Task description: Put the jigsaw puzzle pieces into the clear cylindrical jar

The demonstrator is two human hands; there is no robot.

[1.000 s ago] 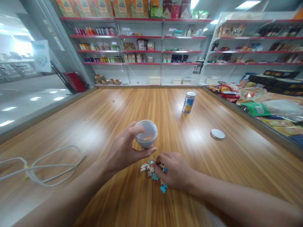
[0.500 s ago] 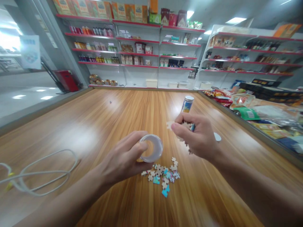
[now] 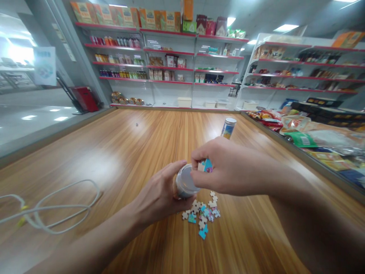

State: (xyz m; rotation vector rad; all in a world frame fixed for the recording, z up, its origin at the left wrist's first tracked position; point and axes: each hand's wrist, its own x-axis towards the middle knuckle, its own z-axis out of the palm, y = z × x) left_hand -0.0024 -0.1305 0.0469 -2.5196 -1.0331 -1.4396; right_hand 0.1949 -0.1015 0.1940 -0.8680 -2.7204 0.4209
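Note:
My left hand (image 3: 159, 196) is wrapped round a small clear plastic cup (image 3: 184, 182), holding it tilted above the wooden table (image 3: 119, 152). My right hand (image 3: 225, 167) is closed on a few jigsaw puzzle pieces (image 3: 205, 166), white and blue ones, right at the cup's mouth. Several loose puzzle pieces (image 3: 202, 215) lie in a small heap on the table just below both hands.
A tall printed can (image 3: 228, 128) stands behind my right hand. A grey cable (image 3: 54, 209) loops on the table's left. Packaged goods (image 3: 313, 133) lie along the right edge. Stocked store shelves (image 3: 171, 64) line the back.
My right hand picked up pieces from the heap, lifted them and moved left to the cup's mouth. The left hand tilted the cup toward it.

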